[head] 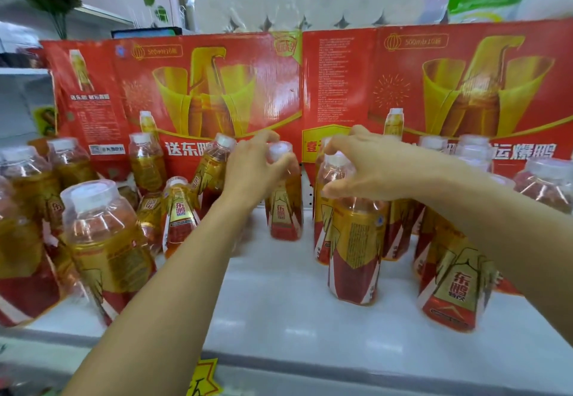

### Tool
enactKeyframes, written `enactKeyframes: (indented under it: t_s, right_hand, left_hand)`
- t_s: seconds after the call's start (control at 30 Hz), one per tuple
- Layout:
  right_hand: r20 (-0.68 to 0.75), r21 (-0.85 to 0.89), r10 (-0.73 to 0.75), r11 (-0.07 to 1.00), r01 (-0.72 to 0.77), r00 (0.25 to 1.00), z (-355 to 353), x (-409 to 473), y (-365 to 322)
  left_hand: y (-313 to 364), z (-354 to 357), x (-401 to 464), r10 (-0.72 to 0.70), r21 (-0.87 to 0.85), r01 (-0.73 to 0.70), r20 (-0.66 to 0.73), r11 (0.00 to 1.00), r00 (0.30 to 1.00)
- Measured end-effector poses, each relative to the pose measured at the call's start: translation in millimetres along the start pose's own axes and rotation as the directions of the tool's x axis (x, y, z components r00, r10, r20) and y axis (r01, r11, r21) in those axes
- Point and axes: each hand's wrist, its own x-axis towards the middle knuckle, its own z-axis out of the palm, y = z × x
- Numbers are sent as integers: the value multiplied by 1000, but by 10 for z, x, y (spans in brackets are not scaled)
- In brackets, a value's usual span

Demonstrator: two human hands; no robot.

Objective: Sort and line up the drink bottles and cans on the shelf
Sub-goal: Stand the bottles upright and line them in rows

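Fingers [273,160] of my left hand [248,172] pinch the cap of an upright bottle [283,209] mid-shelf [279,302]; my right hand [366,169] curls half-closed over the next bottle [356,240], just to its right and nearer me.

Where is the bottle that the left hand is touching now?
The amber plastic bottle with the white cap stands alone mid-shelf in the head view, before the red cardboard box, its cap under the left hand.
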Motion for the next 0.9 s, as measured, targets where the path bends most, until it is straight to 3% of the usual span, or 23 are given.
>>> enactKeyframes:
  t_s: [0.17, 0.3, 0.4, 0.53, 0.7, 0.9]
  right_hand:
    - [-82, -54, 9, 998, -14, 997, 126, 8, -36]
    - [-213, -69, -16, 998, 1, 977, 256, 20, -34]
    - [-234, -60, -11, 998, -3, 972, 265, 33, -26]
    - [-292, -160, -27, 987, -21, 956, 309, 1, -57]
    - [-473, -158, -25, 986, -57, 881, 451, -91, -48]
    - [-665, -84, -49, 996, -10, 746, 714, -336, -85]
  left_hand:
    - [65, 140, 275, -27, -86, 40, 153, 995, 988]
    - [-7, 277, 215, -33, -236, 52, 84, 970, 996]
    - [-17, 306, 176, -33, -244, 40, 33, 969, 999]
    - [50, 265, 148, -18, -222, 45, 125, 974, 992]
    - [49, 148, -286, 35, -260, 8, 159, 966, 987]
    - [73, -293, -1019, 228, -199, -228, -22, 953, 973]
